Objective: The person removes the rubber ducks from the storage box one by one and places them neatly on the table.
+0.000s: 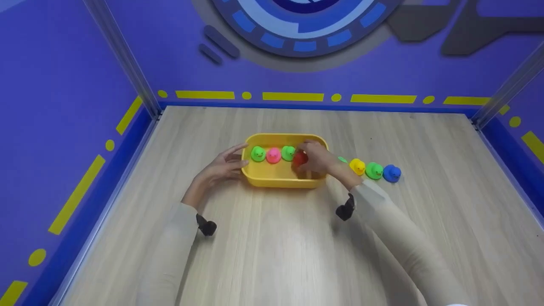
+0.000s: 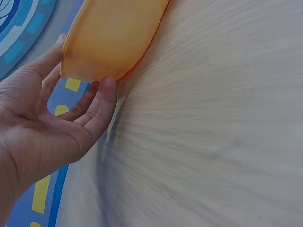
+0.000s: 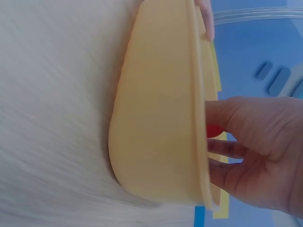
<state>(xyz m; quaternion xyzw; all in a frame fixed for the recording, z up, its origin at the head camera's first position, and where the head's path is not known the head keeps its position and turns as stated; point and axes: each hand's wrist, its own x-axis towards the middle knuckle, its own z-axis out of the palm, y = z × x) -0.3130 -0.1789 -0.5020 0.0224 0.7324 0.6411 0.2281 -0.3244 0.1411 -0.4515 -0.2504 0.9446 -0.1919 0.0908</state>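
Note:
A yellow plastic tub (image 1: 284,183) stands on the table with a green duck (image 1: 258,154), a pink duck (image 1: 273,155) and another green duck (image 1: 288,153) in a row inside it. My left hand (image 1: 223,165) holds the tub's left end, thumb and fingers spread along the rim and outer wall. Reaching over the right side, my right hand (image 1: 316,158) grips a red toy duck (image 1: 300,159) inside the tub, beside the second green duck. In the right wrist view, only a bit of the red duck (image 3: 214,130) shows between thumb and fingers; the tub wall hides the fingertips.
Right of the tub, a row of ducks lies on the wooden table (image 1: 272,246): a yellow duck (image 1: 357,166), a green one (image 1: 374,170), a blue one (image 1: 392,173), and another green one partly hidden by my right wrist. Blue panels (image 1: 297,76) wall the table in.

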